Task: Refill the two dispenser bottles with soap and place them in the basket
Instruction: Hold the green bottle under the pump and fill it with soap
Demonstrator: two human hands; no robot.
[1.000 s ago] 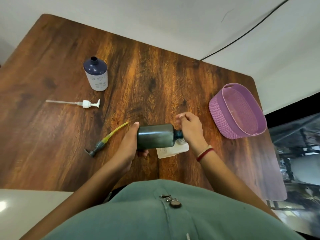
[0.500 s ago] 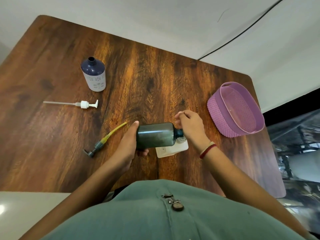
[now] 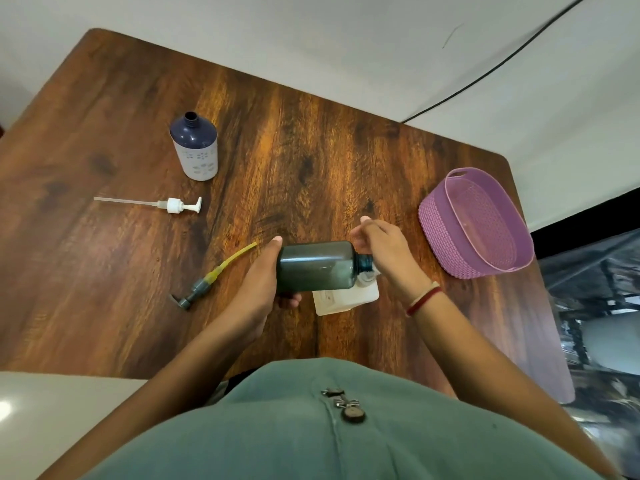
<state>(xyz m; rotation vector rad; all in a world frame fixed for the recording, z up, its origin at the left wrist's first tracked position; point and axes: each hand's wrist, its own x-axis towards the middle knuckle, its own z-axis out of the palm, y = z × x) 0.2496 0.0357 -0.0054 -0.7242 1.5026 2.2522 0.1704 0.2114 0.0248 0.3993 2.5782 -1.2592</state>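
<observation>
— What is the furniture?
— One dark brown wood-grain table with rounded corners (image 3: 311, 150), its grain in orange and near-black streaks.
— And past its far edge?
— A plain pale grey surface (image 3: 346, 36); whether floor or wall, I cannot tell. A thin black cable (image 3: 485, 72) runs across it towards the upper right.
— Any light?
— A bright white glint (image 3: 5, 408) on the smooth cream surface at the lower left (image 3: 52, 410).
— The right side?
— A dark, glossy, blurred area (image 3: 595, 306) beside the table edge.
</observation>
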